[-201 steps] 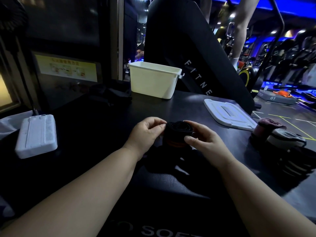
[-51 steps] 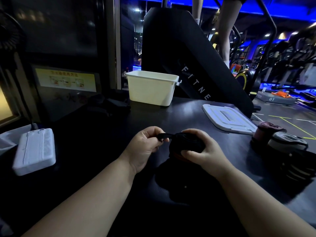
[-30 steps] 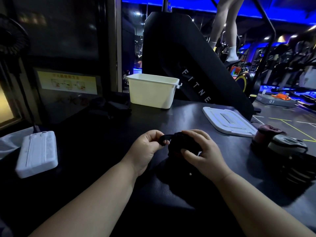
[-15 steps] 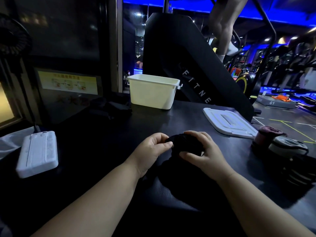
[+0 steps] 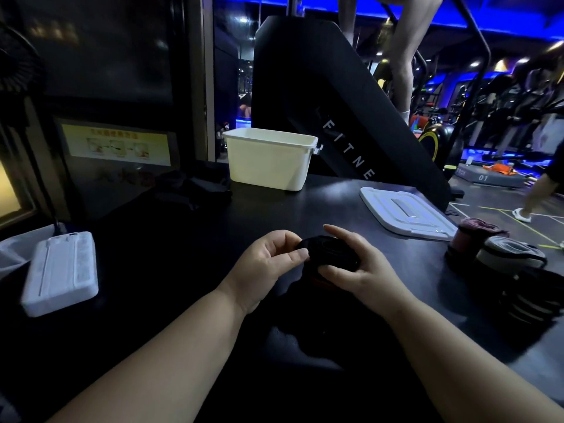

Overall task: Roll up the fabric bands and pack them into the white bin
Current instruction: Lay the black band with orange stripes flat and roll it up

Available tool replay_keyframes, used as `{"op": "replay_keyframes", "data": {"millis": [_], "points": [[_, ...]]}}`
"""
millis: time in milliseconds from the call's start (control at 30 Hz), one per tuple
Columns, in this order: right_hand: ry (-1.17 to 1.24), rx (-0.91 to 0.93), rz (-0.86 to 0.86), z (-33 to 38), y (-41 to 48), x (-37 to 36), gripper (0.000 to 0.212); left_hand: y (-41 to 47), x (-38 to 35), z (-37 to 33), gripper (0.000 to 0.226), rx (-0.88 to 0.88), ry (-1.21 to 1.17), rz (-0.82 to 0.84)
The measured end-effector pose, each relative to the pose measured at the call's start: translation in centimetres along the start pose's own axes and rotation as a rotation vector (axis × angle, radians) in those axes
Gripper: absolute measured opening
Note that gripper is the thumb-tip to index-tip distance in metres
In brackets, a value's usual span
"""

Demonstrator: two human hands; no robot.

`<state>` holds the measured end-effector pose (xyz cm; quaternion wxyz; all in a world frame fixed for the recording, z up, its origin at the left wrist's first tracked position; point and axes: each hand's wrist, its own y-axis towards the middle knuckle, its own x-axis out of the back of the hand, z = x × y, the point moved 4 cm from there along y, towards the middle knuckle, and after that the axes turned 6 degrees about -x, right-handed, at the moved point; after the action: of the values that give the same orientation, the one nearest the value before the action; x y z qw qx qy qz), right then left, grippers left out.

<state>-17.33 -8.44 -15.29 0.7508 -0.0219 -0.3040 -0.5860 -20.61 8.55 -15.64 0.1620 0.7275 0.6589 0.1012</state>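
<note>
Band: a black band roll (image 5: 331,253) is being held between both hands, just above the near middle of the dark table (image 5: 305,206). It is not in the bin yet.
Right hand: the right hand (image 5: 363,270) is being wrapped round the roll's right side, thumb beneath and fingers stretched over the far edge, so the roll is being gripped.
Left hand: the left hand (image 5: 268,264) is being curled at the roll's left edge, which looks as if it is being pinched by thumb and forefinger.
Loose end: too dark to tell whether any tail is being left unrolled.
Bin: the white bin (image 5: 268,161) is standing at the far middle of the table, well apart from the hands. Its contents are being hidden by its wall.
Risk, unwinding: the roll is likely being held shut only by the pinch. If the pinch is let go before the end is tucked, the roll could spring open.
Risk, carry: with a slack one-handed grip on the way to the bin, the layers could slide out sideways.
Risk, light: black fabric over a black table is hard to see, so a slipped end could be missed.
Around: a white lid (image 5: 406,213) is lying far right. A maroon roll (image 5: 476,236), a grey roll (image 5: 509,254) and a dark roll (image 5: 537,297) are sitting at the right edge. A white flat box (image 5: 61,273) is lying near left.
In the way: a dark fabric heap (image 5: 192,190) is lying just left of the bin. The heap and the lid are both off the straight line from hands to bin.
</note>
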Motion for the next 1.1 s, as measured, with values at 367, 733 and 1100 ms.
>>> {"op": "replay_keyframes", "data": {"millis": [367, 733, 1100], "points": [[-0.026, 0.011, -0.123, 0.3, 0.2, -0.3, 0.045, 0.0, 0.2, 0.3, 0.012, -0.027, -0.007, 0.011], [0.745, -0.288, 0.404, -1.6, -0.2, -0.6, 0.073, 0.7, 0.4, 2.2, 0.009, 0.066, 0.165, 0.075], [0.357, -0.173, 0.349, -1.1, -0.1, -0.5, 0.072, 0.9, 0.0, 2.3, 0.010, 0.078, 0.039, 0.108]]}}
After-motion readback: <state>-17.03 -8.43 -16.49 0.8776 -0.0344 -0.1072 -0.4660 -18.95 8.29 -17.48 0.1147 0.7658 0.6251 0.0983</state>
